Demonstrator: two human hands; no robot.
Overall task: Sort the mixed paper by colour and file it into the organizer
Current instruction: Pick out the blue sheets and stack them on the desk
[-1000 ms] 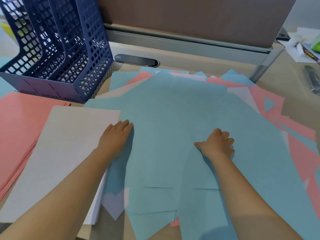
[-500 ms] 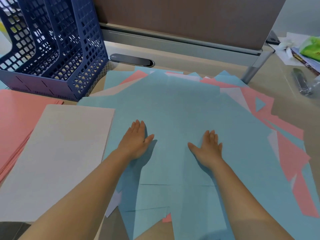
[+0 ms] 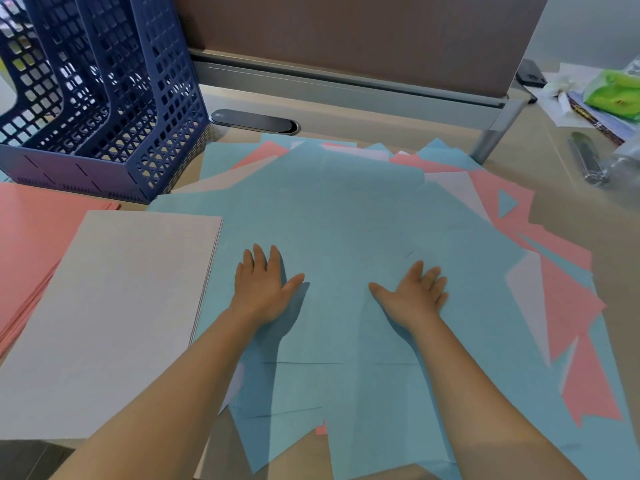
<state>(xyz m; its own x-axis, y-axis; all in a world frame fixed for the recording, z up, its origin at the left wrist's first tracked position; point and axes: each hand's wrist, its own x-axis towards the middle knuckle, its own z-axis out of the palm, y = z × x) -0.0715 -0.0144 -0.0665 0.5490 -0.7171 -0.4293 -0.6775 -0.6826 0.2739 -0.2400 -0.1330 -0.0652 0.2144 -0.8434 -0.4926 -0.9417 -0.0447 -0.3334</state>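
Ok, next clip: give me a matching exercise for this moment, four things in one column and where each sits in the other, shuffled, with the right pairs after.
Things:
1. white stack
2. pink stack
3. organizer
4. left hand

Places:
A. far left of the desk, behind both sorted stacks
B. flat on the blue sheets, fingers straight
C. at the left edge, partly under the white stack
D. between the pink stack and the blue sheets

Pairs: 1-D, 2-C, 3-A, 4-B
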